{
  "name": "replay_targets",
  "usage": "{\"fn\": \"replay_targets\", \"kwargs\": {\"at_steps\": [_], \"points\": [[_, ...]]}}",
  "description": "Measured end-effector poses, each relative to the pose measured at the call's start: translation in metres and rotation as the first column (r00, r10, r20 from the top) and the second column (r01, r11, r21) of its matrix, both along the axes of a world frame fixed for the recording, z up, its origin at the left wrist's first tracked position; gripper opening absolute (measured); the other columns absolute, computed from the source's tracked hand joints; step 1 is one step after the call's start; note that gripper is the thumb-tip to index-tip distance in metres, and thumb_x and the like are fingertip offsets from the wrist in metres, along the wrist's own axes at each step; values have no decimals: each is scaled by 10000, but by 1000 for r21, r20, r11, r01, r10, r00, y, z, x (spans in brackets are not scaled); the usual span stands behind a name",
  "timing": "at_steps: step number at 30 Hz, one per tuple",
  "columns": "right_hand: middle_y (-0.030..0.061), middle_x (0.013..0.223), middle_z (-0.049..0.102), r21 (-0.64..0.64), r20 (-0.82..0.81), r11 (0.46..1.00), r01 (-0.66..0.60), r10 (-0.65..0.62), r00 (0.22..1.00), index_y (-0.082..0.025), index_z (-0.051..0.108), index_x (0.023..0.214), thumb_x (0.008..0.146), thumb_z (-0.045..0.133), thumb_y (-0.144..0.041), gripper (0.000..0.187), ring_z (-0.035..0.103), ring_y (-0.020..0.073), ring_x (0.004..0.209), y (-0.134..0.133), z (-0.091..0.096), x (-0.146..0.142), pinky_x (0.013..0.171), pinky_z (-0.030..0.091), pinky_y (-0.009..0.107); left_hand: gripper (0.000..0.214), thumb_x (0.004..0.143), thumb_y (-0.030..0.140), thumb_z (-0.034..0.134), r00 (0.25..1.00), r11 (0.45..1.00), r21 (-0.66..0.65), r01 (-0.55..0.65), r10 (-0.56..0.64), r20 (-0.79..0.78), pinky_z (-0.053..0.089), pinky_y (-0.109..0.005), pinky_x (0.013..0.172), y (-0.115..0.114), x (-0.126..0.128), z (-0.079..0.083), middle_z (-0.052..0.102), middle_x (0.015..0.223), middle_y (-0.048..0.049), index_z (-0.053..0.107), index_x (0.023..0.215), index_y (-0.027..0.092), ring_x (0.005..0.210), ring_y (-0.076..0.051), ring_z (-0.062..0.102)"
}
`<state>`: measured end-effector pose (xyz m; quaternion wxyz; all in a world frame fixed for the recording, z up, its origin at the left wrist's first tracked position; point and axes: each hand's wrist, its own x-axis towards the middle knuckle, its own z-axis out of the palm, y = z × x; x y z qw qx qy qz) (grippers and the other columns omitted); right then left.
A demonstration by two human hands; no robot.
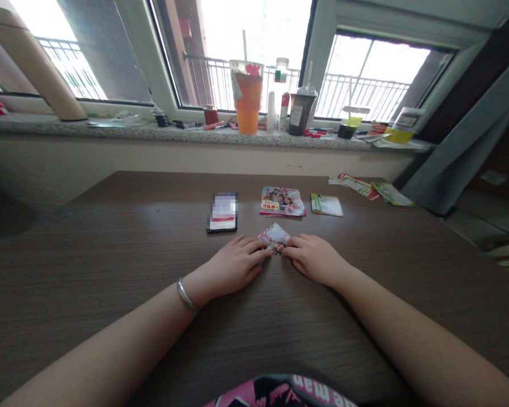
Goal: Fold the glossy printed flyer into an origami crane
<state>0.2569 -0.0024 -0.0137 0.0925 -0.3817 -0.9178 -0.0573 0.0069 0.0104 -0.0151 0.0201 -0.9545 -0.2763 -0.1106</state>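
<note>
A small printed paper (275,233), turned so that one corner points away from me, lies on the brown table between my hands. My left hand (240,260), with a silver bangle at the wrist, has its fingertips closed on the paper's left edge. On the right edge, the fingers of my right hand (311,255) are bent and pressed on the paper as well. Just beyond it lies a stack of colourful flyers (282,202). A phone (223,213) with a blurred screen rests to the left of the stack.
Right of the flyers sits a green-and-white paper pile (326,205). More leaflets (360,187) lie at the table's far right edge. The windowsill (152,131) holds an orange drink cup (249,102), a dark drink cup (300,113), bottles and pens. A grey curtain (462,130) hangs at right.
</note>
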Motion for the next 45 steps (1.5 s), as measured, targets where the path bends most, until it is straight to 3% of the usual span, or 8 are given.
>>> {"fn": "replay_targets", "kwargs": {"at_steps": [5, 9, 14, 17, 22, 28, 38, 45], "points": [[79, 1006, 660, -18, 5, 1000, 24, -24, 1000, -227, 667, 1070, 910, 471, -204, 254, 577, 228, 923, 2, -3, 5, 813, 449, 362, 438, 914, 280, 527, 1000, 1000, -4, 17, -17, 7, 398, -429, 1004, 1, 1, -2, 525, 1324, -92, 472, 1348, 256, 1164, -256, 507], [82, 1073, 649, -65, -112, 994, 88, -95, 989, -204, 644, 1015, 906, 493, -244, 191, 569, 227, 1008, 3, -6, 4, 895, 442, 378, 360, 925, 292, 507, 999, 1000, 15, 25, -24, -26, 430, -424, 940, -2, 4, 4, 577, 1196, -91, 541, 1281, 255, 1062, -257, 520], [86, 1120, 627, -165, -319, 967, 197, -241, 916, -199, 603, 862, 860, 572, -287, 94, 553, 225, 1065, 8, -14, -5, 950, 432, 402, 373, 915, 297, 521, 998, 999, -12, 44, -44, -34, 437, -407, 943, -5, 7, 11, 581, 1142, -82, 541, 1284, 247, 1045, -251, 517], [111, 1161, 604, -201, -392, 940, 274, -334, 857, -198, 576, 805, 859, 575, -369, 179, 534, 246, 1111, 12, -22, -11, 977, 414, 441, 388, 916, 297, 518, 999, 998, -40, 48, -49, -22, 429, -402, 978, -5, 8, 10, 569, 1173, -86, 528, 1299, 239, 1074, -246, 524], [181, 1297, 514, -223, -328, 889, 399, -454, 828, -172, 553, 951, 746, 661, -449, 361, 437, 316, 1256, 16, -28, -14, 1081, 270, 559, 421, 907, 302, 541, 997, 990, -117, 80, -79, 11, 333, -394, 1106, -6, 12, 8, 527, 1334, -86, 506, 1314, 201, 1236, -236, 476], [192, 1440, 378, -304, -234, 807, 506, -578, 782, -136, 519, 1124, 732, 629, -490, 540, 224, 354, 1406, 14, -23, -17, 1151, 118, 556, 459, 897, 304, 558, 998, 985, -159, 70, -69, 13, 254, -419, 1155, -7, 14, 8, 466, 1434, -79, 476, 1338, 204, 1324, -236, 416], [177, 1498, 321, -332, -165, 736, 590, -661, 732, -107, 442, 1295, 792, 538, -434, 607, 157, 342, 1434, 19, -26, -13, 1160, 94, 542, 455, 900, 326, 553, 997, 986, -148, 79, -81, -8, 303, -425, 1121, -5, 12, 6, 473, 1427, -73, 476, 1334, 213, 1286, -249, 448], [178, 1503, 310, -327, -170, 729, 601, -671, 722, -115, 458, 1284, 771, 546, -566, 689, 164, 340, 1432, 23, -29, -13, 1160, 75, 554, 469, 897, 327, 552, 996, 983, -158, 92, -93, 1, 305, -423, 1118, -6, 11, 7, 477, 1421, -80, 469, 1343, 207, 1284, -253, 442]]}}
